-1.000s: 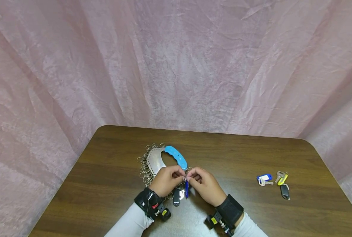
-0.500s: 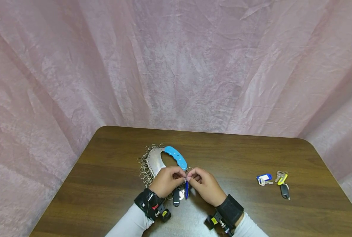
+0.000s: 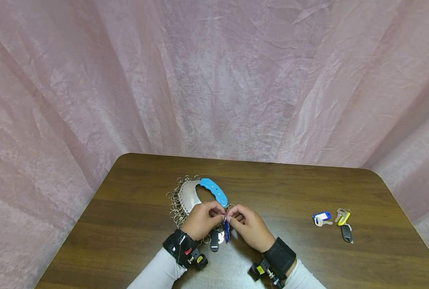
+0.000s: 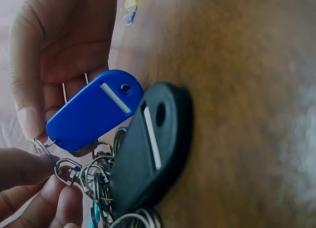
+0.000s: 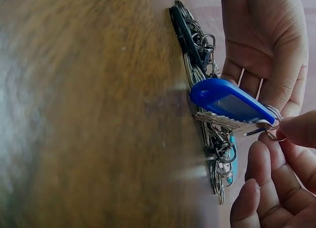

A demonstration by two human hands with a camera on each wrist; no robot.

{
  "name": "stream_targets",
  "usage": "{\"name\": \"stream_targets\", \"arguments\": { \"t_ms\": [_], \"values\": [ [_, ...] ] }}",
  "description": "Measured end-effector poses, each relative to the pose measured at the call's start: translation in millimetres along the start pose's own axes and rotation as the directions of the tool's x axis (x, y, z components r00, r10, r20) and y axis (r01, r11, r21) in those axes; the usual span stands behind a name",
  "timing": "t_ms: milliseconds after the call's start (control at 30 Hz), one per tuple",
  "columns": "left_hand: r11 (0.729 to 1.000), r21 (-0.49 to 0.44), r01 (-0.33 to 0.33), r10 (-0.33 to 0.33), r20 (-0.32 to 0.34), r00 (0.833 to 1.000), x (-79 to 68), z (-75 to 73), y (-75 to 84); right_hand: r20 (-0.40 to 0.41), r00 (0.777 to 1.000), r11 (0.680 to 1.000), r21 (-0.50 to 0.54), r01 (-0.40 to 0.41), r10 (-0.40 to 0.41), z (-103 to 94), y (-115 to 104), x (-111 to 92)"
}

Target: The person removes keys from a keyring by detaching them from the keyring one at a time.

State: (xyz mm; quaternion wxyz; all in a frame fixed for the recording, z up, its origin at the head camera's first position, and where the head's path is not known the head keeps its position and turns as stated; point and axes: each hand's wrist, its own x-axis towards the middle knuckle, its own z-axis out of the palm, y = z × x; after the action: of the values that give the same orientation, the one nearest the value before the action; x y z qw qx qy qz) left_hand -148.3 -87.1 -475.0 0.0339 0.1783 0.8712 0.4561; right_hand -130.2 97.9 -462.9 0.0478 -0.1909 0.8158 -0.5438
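Note:
A curved metal key holder [image 3: 189,196] with a light-blue handle [image 3: 214,192] lies on the table, its edge lined with rings and clasps. Both hands meet at its near right side. My left hand [image 3: 201,220] pinches a small metal clasp [image 4: 66,171], thumb and fingertips together. My right hand [image 3: 252,228] pinches the split ring [image 4: 42,146] of a blue key tag [image 4: 94,112] right beside that clasp. A silver key [image 5: 224,122] hangs with the tag. Whether ring and clasp are linked cannot be made out. A black key tag [image 3: 214,241] hangs below the left hand.
To the right on the wooden table [image 3: 272,184] lie another blue tag [image 3: 322,216] with a key, a yellow tag [image 3: 344,218] with keys and a second black tag [image 3: 347,234]. A pink curtain [image 3: 214,80] hangs behind the table's far edge.
Both hands keep their pinch and shift very slightly left. The blue tag between them tilts a little; the key holder and the tags on the right stay in place.

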Motion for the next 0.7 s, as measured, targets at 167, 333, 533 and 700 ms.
{"name": "stream_targets", "arguments": {
  "t_ms": [167, 333, 533, 700],
  "values": [
    [1.000, -0.024, -0.006, 0.006, -0.013, 1.000, -0.2, -0.3, 0.5, 0.020, 1.000, 1.000, 0.008, -0.008, 0.008, -4.5, -19, -3],
    [1.000, -0.024, 0.001, -0.002, -0.027, 1.000, -1.1, -1.4, 2.0, 0.015, 1.000, 1.000, 0.006, -0.001, 0.001, 0.7, 0, 0],
    [1.000, -0.018, 0.009, -0.010, -0.030, 0.999, -1.4, -1.2, 1.0, 0.008, 1.000, 1.000, -0.009, 0.011, -0.011, 5.1, 24, 3],
    [0.999, -0.014, 0.028, -0.029, -0.020, 0.999, -1.0, -0.5, 0.1, 0.008, 1.000, 0.999, -0.018, 0.027, -0.027, 4.4, 26, 2]
  ]
}}
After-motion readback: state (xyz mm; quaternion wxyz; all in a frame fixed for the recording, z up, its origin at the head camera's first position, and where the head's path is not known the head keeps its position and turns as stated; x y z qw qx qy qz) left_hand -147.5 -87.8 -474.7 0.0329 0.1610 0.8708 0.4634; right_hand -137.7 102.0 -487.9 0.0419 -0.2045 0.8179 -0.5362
